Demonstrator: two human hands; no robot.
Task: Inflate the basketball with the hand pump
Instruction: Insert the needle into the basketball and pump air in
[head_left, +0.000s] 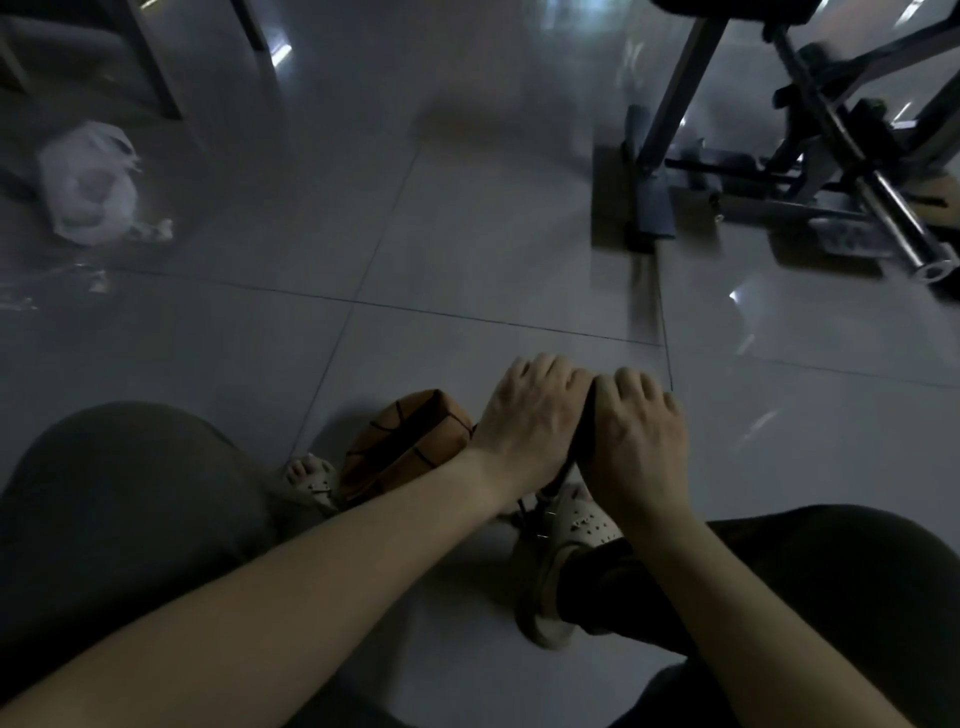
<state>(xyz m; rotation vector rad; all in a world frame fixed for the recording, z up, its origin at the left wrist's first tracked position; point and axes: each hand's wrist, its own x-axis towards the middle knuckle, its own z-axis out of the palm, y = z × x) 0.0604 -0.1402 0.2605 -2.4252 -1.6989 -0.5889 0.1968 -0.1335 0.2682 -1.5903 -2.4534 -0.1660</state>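
A slack, creased orange basketball (410, 441) lies on the glossy grey tiled floor (467, 270) between a seated person's feet, just beside the left hand (524, 415). Both hands are curled, knuckles up, over the black crossbar handle of a hand pump (583, 431), with the right hand (641, 447) touching the left. The pump's dark shaft (557, 480) drops toward a pale perforated clog (582, 519), which appears to steady its base. Pumping looks to be the step in hand, and the ball's folds suggest it needs much more air. The next stroke calls for a straight push down without unseating the needle, which is hidden. Well apart at the left, a knotted white plastic bag (88, 187) holds something pale, too blurred to name. A metal exercise frame (779, 156) stands at the far right.
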